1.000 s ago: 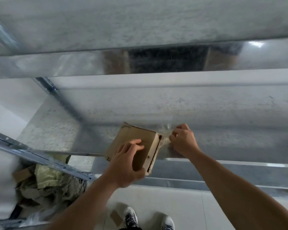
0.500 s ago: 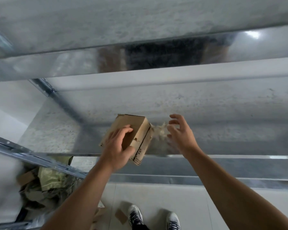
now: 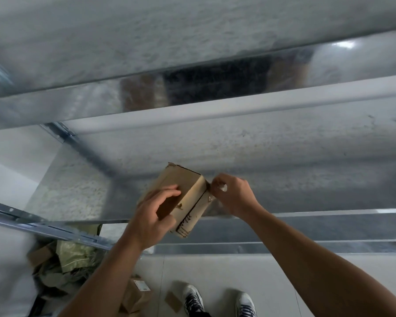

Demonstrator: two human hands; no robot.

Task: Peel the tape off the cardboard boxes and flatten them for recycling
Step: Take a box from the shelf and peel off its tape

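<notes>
Compared with half a second earlier, the right hand (image 3: 234, 195) is no longer being held spread and apart from the cardboard box (image 3: 185, 191). It is now being brought up against the box's far right corner, and the box itself is being turned so that its narrow seamed face is lying toward the camera.

A crumpled strip of clear tape (image 3: 223, 188) is being pinched between the curled fingers (image 3: 215, 180) of the right hand, just beside that corner. The box is being gripped by the left hand (image 3: 151, 216) from the near left side, with the fingers laid over its broad upper face and the thumb tucked against the near face. It is being held tilted above the front edge of the metal shelf (image 3: 284, 161); whether it is touching the shelf cannot be told.

Below, a pair of shoes (image 3: 192, 298) is being shown on the pale floor (image 3: 215, 266), with a small box (image 3: 137, 294) lying just to their left. A heap of cardboard scraps (image 3: 41, 255) and green wrapping is being kept under the shelf at the lower left.
</notes>
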